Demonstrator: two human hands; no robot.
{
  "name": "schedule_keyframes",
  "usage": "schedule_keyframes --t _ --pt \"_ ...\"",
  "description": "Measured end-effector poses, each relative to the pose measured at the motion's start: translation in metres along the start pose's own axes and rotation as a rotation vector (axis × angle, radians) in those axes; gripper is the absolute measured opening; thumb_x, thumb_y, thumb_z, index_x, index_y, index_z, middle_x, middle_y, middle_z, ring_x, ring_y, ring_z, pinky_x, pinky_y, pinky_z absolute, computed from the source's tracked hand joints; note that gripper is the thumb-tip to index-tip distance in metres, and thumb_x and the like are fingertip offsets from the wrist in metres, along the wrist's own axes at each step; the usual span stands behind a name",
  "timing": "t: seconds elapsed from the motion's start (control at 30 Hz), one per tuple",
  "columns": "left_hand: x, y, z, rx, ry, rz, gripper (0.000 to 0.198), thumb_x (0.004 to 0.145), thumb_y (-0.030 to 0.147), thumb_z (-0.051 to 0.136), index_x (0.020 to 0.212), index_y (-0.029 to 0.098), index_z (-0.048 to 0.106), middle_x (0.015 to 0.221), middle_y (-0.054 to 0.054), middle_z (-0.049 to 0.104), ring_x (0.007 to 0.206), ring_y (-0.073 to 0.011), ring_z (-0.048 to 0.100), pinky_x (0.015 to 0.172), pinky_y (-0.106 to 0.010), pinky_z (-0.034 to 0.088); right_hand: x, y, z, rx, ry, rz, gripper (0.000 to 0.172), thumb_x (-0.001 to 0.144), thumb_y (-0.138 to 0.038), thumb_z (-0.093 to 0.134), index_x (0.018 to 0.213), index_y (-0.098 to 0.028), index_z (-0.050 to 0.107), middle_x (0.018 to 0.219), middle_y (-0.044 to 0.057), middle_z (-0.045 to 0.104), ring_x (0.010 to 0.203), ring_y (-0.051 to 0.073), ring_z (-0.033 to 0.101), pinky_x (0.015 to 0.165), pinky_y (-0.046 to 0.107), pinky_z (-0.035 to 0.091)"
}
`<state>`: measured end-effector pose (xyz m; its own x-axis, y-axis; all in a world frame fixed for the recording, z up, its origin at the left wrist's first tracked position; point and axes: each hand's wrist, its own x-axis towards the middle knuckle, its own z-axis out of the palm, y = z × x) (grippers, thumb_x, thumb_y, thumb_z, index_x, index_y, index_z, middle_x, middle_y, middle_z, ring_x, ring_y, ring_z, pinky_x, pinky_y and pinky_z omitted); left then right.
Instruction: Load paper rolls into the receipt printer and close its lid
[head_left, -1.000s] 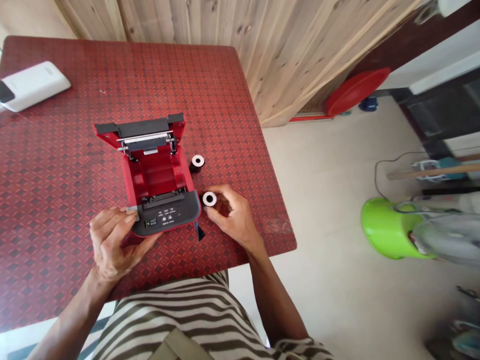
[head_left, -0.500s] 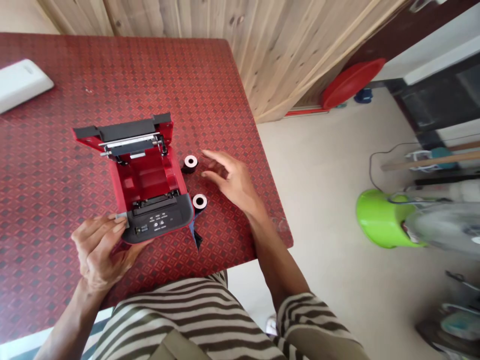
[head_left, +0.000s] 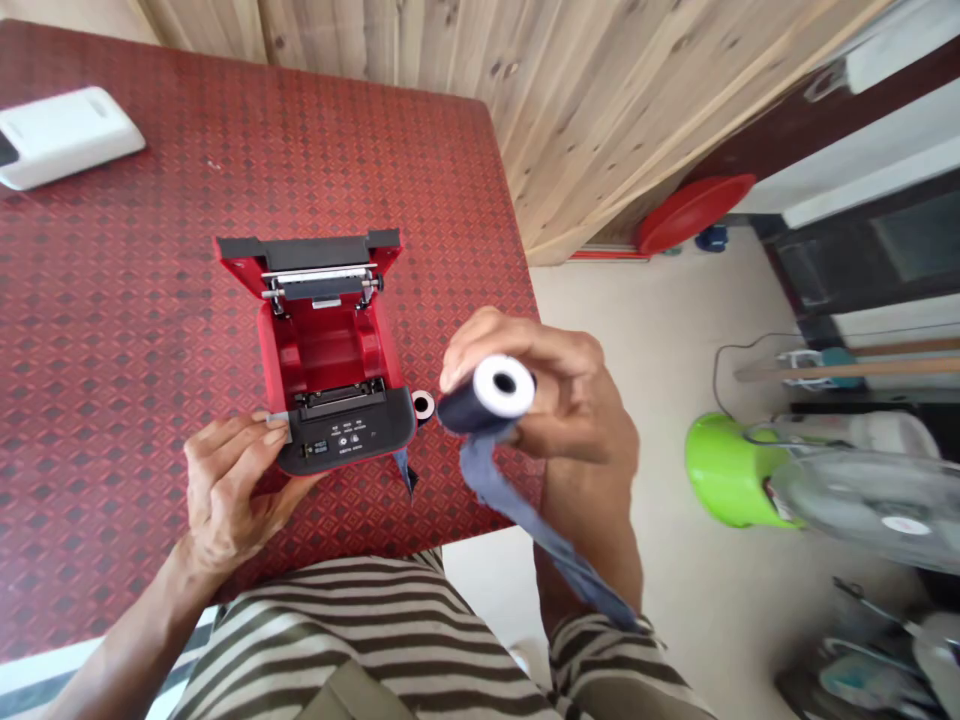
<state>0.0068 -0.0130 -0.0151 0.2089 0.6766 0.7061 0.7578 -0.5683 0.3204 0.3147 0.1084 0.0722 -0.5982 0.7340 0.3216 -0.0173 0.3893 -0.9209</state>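
Note:
My left hand (head_left: 232,490) grips the front left corner of a small red and black label printer (head_left: 352,440), fingers on top and thumb underneath. The printer's lid (head_left: 311,258) stands raised, showing a bare red compartment (head_left: 326,345) inside. Above the table's right edge, my right hand (head_left: 555,390) is closed around a dark ribbon roll (head_left: 480,395) with a white core end. A loose blue-grey strip of ribbon trails from it down across my forearm. Beside the printer's right side stands a second roll (head_left: 423,405), with a strip end (head_left: 406,470) hanging near the printer's front corner.
The printer rests on a table with a red patterned cover (head_left: 142,300). A white device (head_left: 71,135) lies at the far left. Wood panelling (head_left: 420,50) borders the table behind. On the floor to the right are a green bucket (head_left: 724,470) and a fan (head_left: 862,510).
My right hand has taken hold of the far ribbon roll and lifted it off the table toward me, its strip unwinding. My left hand stays on the printer; the view has shifted.

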Motion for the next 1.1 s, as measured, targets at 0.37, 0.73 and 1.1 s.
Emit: schedule_keyframes --t 0.37,0.73,1.1 --pt "-0.009 0.007 0.002 0.022 0.031 -0.003 0.094 0.073 0.021 0.099 0.154 0.017 0.051 0.117 -0.012 0.075 0.114 -0.0279 0.073 0.1 -0.043 0.061 0.077 -0.018 0.087 -1.071 -0.501 0.262 0.027 0.106 -0.004 0.052 0.116 -0.011 0.075 0.116 0.016 0.075 0.114 0.026 0.068 0.09 0.038 0.056" --pt "-0.003 0.01 -0.001 0.004 0.034 -0.024 0.087 0.077 0.022 0.096 0.152 0.018 0.052 0.115 -0.01 0.078 0.11 -0.0268 0.076 0.097 -0.042 0.062 0.09 -0.026 0.103 -1.145 -0.59 0.338 0.037 0.107 0.001 0.042 0.115 -0.006 0.078 0.121 0.023 0.076 0.122 0.031 0.069 0.09 0.04 0.06" --pt "0.0 0.01 0.0 0.013 0.041 -0.015 0.088 0.076 0.021 0.097 0.152 0.017 0.052 0.112 -0.01 0.078 0.107 -0.0273 0.077 0.096 -0.041 0.062 0.085 0.0 0.09 -1.009 -0.546 0.255 0.042 0.103 0.006 0.041 0.122 -0.008 0.075 0.122 0.018 0.077 0.114 0.025 0.074 0.095 0.039 0.061"
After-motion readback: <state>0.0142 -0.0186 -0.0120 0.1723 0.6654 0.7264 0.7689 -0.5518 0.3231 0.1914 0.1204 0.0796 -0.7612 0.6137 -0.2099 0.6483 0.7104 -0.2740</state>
